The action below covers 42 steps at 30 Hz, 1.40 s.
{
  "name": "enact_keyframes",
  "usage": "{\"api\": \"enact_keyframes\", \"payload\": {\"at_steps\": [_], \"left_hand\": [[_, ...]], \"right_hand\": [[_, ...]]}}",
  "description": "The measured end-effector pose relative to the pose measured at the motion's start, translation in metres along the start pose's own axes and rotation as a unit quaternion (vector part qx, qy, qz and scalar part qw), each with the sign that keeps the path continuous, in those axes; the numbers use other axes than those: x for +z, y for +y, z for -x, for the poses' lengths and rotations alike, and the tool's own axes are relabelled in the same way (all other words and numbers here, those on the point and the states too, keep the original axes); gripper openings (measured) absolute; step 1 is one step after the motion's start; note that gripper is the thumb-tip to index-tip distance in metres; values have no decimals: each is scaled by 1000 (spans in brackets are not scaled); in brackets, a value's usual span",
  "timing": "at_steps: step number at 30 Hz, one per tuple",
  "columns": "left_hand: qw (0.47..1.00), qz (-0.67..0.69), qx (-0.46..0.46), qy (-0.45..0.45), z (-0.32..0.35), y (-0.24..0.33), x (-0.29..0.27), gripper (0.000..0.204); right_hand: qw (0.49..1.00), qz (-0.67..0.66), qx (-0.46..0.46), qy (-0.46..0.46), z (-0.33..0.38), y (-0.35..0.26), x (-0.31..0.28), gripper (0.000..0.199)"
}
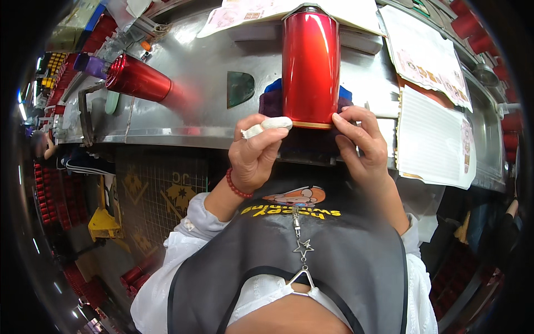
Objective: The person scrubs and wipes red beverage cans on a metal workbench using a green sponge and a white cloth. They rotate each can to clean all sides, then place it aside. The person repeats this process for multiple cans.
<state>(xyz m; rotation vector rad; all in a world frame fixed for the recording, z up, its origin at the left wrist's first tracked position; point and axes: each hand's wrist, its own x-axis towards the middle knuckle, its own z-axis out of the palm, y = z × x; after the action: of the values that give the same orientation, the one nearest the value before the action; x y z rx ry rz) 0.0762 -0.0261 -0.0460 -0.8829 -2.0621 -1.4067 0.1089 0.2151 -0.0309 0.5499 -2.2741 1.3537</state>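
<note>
A glossy red metal cylinder (310,69), with a dark rim at its far end and a thin gold-coloured rim at its near end, lies across a dark and blue cloth (271,103) at the bench's front edge. My left hand (253,153) is closed on a small white cloth pad (276,123), held against the cylinder's near left corner. On the other side, my right hand (364,142) grips the cylinder's near right edge with its fingertips; the thumb sits just below the rim. A red bead bracelet circles my left wrist.
A second red cylinder (139,78) lies on the metal bench (194,117) to the left. Between the two is a dark green flat piece (240,89). Stacked papers (434,133) lie at the right, and printed sheets (245,16) at the back. A yellow object (104,224) stands below left.
</note>
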Motion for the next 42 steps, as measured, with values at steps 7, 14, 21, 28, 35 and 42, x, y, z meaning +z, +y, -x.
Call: {"api": "enact_keyframes", "payload": {"at_steps": [7,14,21,28,35,42], "left_hand": [[941,-153,266,-142,-59,4,-2,36],[907,-174,335,-184,-79,9,9,23],[950,-147,221,-164,-68,11,-5,26],[969,-185,72,-147,-53,14,-3,64],[968,-197,94,-123,-53,2,14,70],[942,-247,124,-189,-65,12,20,78]], "right_hand": [[998,-13,46,51,5,-2,-4,56],[984,-82,45,149,6,6,-13,51],[981,59,98,156,0,-14,-29,29],[971,161,-177,-5,-34,-29,-13,27],[973,150,-171,-32,-29,-25,-10,23],[976,127,-175,-32,-29,-23,-9,25]]}}
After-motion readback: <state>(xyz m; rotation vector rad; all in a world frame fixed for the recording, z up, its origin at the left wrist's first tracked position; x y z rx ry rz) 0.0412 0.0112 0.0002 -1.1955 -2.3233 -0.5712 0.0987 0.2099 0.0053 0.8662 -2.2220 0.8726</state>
